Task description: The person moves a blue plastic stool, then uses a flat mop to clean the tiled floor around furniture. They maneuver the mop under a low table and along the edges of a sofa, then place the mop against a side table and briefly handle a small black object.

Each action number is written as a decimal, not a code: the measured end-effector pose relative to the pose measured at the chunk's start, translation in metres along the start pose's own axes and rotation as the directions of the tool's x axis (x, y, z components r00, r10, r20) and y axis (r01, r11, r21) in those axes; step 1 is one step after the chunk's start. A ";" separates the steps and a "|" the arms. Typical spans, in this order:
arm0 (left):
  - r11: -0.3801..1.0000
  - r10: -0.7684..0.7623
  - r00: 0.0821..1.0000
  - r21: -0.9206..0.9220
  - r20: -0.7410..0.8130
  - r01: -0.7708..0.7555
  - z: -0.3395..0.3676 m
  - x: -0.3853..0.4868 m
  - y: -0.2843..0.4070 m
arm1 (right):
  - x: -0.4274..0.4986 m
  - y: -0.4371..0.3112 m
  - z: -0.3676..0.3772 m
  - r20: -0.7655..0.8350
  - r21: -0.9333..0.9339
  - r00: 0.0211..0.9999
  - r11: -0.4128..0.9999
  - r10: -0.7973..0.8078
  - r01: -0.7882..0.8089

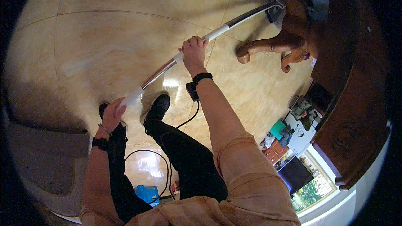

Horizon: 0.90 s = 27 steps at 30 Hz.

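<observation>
A long metal mop-like pole (158,74) with white sleeves runs slantwise over the floor, from lower left to upper right. Its near end, a white grip (133,98), is wrapped by my left hand (112,113), just above my shoe. Farther up the shaft, my right hand (194,55) holds it from above, between two white sleeves. A wire-like metal frame (276,1) forms the far end, by the base of a carved wooden furniture leg (295,15). What is attached below that frame is dark and partly hidden.
A curled wooden foot (243,55) juts onto the glossy tiled floor (119,53) at right, under dark wooden furniture (348,110). A grey upholstered seat (47,160) stands at lower left. Black cable (166,160) loops by my legs, near a blue plastic object (147,193).
</observation>
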State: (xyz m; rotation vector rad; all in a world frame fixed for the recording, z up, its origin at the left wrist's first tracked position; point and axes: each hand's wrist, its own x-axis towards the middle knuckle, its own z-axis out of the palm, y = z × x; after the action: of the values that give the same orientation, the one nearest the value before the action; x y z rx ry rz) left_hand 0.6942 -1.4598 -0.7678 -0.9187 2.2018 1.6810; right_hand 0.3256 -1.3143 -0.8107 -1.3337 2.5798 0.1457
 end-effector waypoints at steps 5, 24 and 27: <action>0.992 -0.116 0.992 -0.040 0.052 0.118 0.000 -0.003 0.002 | -0.001 0.002 -0.008 0.029 -0.047 0.999 0.999 -0.022 0.024; 0.823 -0.537 0.842 0.253 0.051 0.509 -0.227 -0.295 0.088 | -0.091 -0.232 -0.164 0.060 0.248 0.973 0.947 -0.225 0.204; 0.778 -0.625 0.771 0.176 0.122 0.603 -0.242 -0.356 0.089 | -0.118 -0.263 -0.198 0.025 0.335 0.956 0.903 -0.293 0.268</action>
State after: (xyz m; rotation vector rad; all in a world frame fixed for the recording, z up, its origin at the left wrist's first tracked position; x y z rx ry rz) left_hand 0.9645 -1.5490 -0.4330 -1.2323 1.6068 1.2291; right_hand 0.5734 -1.4120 -0.5848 -1.5122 2.1943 -0.2688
